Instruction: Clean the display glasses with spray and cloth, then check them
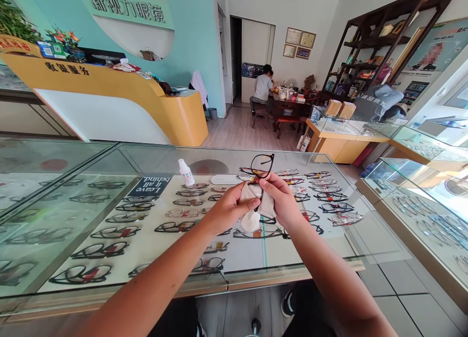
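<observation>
Two of our hands are busy at once: the left hand [228,211] pinches a pale cloth [250,223] with its thumb pressed flat against the front, while the fingers behind are mostly hidden from us; the right hand [281,198] has its fingers closed on the dark-rimmed glasses [262,165] near the middle of the frame. We hold these glasses turned nearly on end above the desk [241,277], one lens up and bare, the other down in the folds of the cloth. From this we judge the wiping to be under way rather than finished: one lens is being worked, and we cannot make out whether the bare one is clean or waiting its turn. The temples too are hard to follow behind our hands. Putting the glasses down and laying the cloth aside are, as far as we can see, both left to do. Farther out, a white bottle [186,173] stands on the glass top, away from our hands. Rows of spectacles [117,250] lie under that glass, and beyond, another person [262,89] sits at the back of the room.
</observation>
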{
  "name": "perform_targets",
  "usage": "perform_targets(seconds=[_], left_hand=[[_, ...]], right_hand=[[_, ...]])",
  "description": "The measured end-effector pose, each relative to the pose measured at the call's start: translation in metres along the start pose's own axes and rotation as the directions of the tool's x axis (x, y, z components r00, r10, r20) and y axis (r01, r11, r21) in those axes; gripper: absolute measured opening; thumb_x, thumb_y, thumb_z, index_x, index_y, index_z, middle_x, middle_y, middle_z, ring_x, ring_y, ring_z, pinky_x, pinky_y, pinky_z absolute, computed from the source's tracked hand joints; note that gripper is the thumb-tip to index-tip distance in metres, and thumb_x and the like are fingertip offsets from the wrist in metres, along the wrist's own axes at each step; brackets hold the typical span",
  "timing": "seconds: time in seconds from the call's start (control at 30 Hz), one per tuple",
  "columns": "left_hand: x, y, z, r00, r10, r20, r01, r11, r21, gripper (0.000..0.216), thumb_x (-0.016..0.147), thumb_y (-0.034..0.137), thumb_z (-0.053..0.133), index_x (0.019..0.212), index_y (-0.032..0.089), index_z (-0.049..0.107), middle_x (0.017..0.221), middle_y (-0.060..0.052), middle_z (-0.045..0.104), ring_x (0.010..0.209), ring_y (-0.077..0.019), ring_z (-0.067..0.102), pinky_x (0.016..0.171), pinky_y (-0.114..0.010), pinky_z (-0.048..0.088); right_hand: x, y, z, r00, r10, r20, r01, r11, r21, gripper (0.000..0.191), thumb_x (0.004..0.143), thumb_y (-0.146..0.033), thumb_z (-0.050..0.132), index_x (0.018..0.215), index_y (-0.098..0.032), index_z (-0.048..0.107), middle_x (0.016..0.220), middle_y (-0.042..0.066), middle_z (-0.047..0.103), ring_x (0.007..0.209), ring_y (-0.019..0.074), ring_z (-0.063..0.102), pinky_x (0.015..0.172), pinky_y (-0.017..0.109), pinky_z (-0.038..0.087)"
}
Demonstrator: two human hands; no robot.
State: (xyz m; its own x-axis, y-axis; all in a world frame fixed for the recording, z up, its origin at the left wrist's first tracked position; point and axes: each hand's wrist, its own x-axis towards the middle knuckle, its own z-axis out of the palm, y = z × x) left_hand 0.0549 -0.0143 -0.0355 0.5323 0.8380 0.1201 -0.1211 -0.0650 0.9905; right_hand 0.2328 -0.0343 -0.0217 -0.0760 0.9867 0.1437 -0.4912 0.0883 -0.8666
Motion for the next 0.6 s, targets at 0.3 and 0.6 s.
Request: perform_targets(seconds=[0.3, 0.6], left_hand=[[-0.0059, 0.0059, 0.0038, 1.0, 0.01, 0.01, -0.009, 1.0, -0.027, 0.057, 0.093, 0.063, 0.085, 0.128, 0.019, 0.072, 0.096, -0.003, 0.067, 0.084, -0.0168, 0.056, 0.074, -0.027, 0.047], [-0.0036, 0.0076, 0.0072, 1.0, 0.019, -0.015, -0.018, 0.999, 0.033, 0.057, 0.086, 0.061, 0.091, 0.116, 0.018, 0.07, 0.087, 0.0, 0.065, 0.075, -0.0155, 0.055, 0.066, -0.027, 0.043]], right_hand=[[0.0008, -0.0057, -0.0002, 1.0, 0.008, -0.025, -0.007, 1.0, 0.011, 0.043, 0.076, -0.053, 0.101, 0.083, -0.025, 0.069, 0.086, -0.002, 0.071, 0.073, 0.0153, 0.056, 0.067, 0.028, 0.044], [0.0017, -0.0014, 0.0013, 1.0, -0.003, -0.022, 0.004, 1.0, 0.001, 0.04, 0.074, -0.053, 0.102, 0.083, -0.027, 0.072, 0.089, -0.002, 0.073, 0.076, 0.0161, 0.058, 0.071, 0.028, 0.048]])
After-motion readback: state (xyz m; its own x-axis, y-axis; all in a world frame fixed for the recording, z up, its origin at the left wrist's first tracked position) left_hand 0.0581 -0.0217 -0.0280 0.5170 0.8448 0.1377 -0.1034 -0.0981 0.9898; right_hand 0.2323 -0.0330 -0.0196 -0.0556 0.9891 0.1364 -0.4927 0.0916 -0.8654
